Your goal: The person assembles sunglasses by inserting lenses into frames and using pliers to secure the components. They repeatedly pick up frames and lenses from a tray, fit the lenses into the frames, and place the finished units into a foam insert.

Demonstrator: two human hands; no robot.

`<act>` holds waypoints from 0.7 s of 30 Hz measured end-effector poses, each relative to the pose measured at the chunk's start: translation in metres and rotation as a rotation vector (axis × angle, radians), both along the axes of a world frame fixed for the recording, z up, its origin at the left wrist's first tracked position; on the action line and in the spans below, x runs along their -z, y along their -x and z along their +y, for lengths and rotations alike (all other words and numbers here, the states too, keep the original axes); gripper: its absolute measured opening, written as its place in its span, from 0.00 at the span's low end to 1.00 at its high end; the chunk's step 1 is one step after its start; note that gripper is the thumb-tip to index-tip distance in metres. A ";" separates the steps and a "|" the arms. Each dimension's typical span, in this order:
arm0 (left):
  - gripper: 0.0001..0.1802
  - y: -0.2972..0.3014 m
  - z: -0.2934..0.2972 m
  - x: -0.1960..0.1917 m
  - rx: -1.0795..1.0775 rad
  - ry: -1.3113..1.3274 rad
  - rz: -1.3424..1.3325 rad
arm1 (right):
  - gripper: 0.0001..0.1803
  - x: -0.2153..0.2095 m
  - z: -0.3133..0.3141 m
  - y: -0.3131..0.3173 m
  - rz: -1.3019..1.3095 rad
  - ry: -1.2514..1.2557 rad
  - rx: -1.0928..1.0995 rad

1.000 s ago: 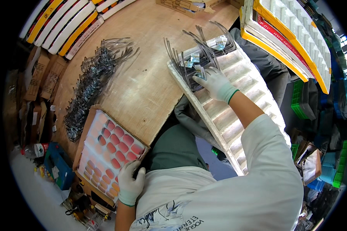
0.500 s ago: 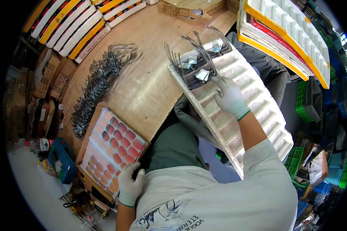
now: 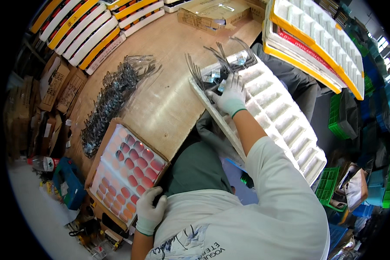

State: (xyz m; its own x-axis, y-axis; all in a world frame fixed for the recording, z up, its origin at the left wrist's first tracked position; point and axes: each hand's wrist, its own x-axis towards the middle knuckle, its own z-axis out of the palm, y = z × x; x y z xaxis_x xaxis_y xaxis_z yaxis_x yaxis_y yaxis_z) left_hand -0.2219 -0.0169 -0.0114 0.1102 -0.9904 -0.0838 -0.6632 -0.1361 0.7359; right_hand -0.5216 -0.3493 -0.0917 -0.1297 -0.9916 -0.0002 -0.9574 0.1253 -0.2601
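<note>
My right hand (image 3: 232, 96), in a white glove, lies over the near end of a row of eyeglass frames (image 3: 216, 76) in a white foam tray (image 3: 286, 113). Its fingers stretch across the frames with the thumb apart; the palm's underside is hidden. Thin grey temples stick up past the tray's far edge, and small clear tags hang among them. My left hand (image 3: 151, 211), also gloved, rests by the right edge of an open cardboard box of tinted lenses (image 3: 138, 164). Its fingers are loosely bent, with a gap to the thumb and nothing visible between.
A long pile of eyeglass frames (image 3: 112, 97) lies on the wooden table (image 3: 173, 65). Stacked foam trays (image 3: 316, 47) stand at the far right, more trays (image 3: 80, 32) at the far left. A flat carton (image 3: 216, 17) sits at the back; green crates (image 3: 329, 186) are at right.
My right hand has moved left and away from me, from the tray's compartment beside the frames onto the frames. My left hand has stayed by the lens box, shifting only slightly.
</note>
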 end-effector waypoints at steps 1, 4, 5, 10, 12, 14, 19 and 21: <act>0.16 -0.001 0.000 0.001 0.002 0.008 0.018 | 0.69 0.002 0.001 0.000 0.001 -0.005 -0.003; 0.16 -0.009 -0.002 0.006 0.022 0.040 0.066 | 0.69 0.000 0.003 0.003 0.014 0.002 -0.012; 0.16 -0.011 -0.001 0.009 0.029 0.047 0.080 | 0.69 -0.002 0.008 0.003 0.010 -0.003 -0.016; 0.15 -0.036 0.009 0.024 -0.064 0.066 0.154 | 0.62 0.006 0.088 0.016 -0.111 0.193 -0.069; 0.15 -0.049 0.019 0.033 -0.153 0.034 0.226 | 0.54 -0.003 0.136 0.015 -0.082 0.179 -0.066; 0.15 -0.055 0.024 0.034 -0.174 0.020 0.257 | 0.46 -0.009 0.170 0.012 -0.005 0.042 -0.016; 0.13 -0.051 0.038 0.051 -0.053 0.086 0.171 | 0.27 -0.003 0.173 0.009 0.022 -0.106 -0.028; 0.13 -0.050 0.041 0.050 -0.015 0.139 0.196 | 0.26 0.001 0.174 0.003 0.024 -0.137 -0.022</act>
State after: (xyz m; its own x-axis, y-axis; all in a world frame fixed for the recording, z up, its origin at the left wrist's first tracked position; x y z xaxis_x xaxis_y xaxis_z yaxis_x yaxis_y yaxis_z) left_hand -0.1720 0.0242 -0.0614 0.1199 -0.9923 0.0320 -0.5049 -0.0332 0.8625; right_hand -0.5242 -0.1755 -0.0928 -0.1094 -0.9851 -0.1329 -0.9661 0.1369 -0.2190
